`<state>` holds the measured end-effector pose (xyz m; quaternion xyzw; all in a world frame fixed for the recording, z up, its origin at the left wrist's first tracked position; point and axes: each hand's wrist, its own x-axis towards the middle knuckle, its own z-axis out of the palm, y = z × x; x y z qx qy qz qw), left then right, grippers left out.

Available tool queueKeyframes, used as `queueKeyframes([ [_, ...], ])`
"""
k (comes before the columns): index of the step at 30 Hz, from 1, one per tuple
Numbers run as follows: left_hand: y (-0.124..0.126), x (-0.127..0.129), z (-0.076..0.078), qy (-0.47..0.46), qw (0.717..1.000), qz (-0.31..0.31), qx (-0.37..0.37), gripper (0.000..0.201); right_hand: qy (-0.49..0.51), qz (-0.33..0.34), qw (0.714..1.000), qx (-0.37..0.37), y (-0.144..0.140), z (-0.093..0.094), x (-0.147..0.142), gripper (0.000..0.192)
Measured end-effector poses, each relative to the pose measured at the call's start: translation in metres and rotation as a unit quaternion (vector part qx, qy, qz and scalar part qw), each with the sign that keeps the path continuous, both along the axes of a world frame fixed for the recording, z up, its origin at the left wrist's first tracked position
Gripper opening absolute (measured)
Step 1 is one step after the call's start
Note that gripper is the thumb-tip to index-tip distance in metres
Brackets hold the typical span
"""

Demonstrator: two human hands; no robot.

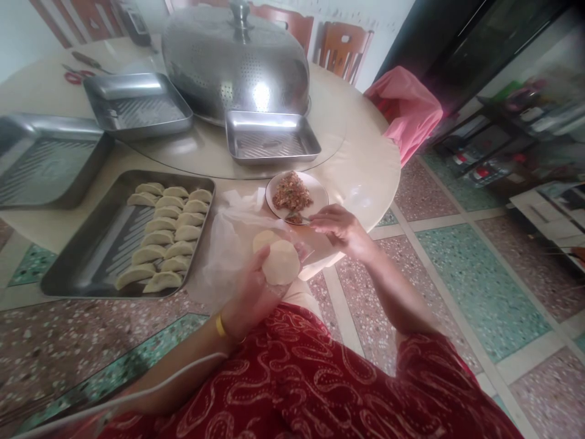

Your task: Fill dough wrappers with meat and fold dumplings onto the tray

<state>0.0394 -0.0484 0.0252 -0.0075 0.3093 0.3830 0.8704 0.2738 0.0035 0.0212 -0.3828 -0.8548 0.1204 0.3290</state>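
Note:
A round, pale dumpling wrapper [281, 262] lies across the fingers of my left hand [254, 291], my thumb resting on its edge. Just behind it, more wrappers [264, 239] show by a clear plastic bag [223, 244]. My right hand [339, 227] pinches the handle of a spoon [305, 219], whose bowl is in the minced filling at the near rim of a white plate [320, 194]. The main heap of minced filling [291, 192] sits on that plate. To the left, folded dumplings [165, 239] stand in rows on a large metal tray [91, 256].
Further metal trays [274, 146] rest on the round table [365, 152], near a big perforated metal dome lid [237, 67]. Red-handled scissors [75, 76] lie at the far left. A pink cloth [406, 103] hangs over a chair on the right.

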Motion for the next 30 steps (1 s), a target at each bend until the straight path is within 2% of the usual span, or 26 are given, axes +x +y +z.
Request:
queueKeyframes([
  [4,0.000,0.001,-0.004,-0.016,1.000,0.004,0.022,0.048,0.011,0.001,1.000,0.014,0.000,0.009,0.014,0.035],
  [13,0.000,0.000,-0.005,-0.032,0.999,0.001,0.021,0.049,0.043,-0.077,0.996,-0.012,0.005,0.001,0.015,0.016],
  [18,0.000,0.002,-0.002,-0.013,1.000,0.007,0.013,0.051,0.074,-0.059,0.996,0.003,0.001,0.010,0.017,0.014],
  [26,-0.001,0.001,-0.002,-0.023,1.000,0.008,0.017,0.049,0.012,0.006,1.000,-0.005,0.001,0.005,0.014,0.039],
  [28,-0.001,0.000,-0.003,-0.032,0.999,0.005,0.017,0.051,0.015,0.000,1.000,0.011,-0.002,0.007,0.019,0.034],
  [30,-0.002,0.001,-0.005,-0.040,0.999,-0.002,0.016,0.055,0.029,-0.035,0.999,0.023,-0.004,0.007,0.022,0.024],
])
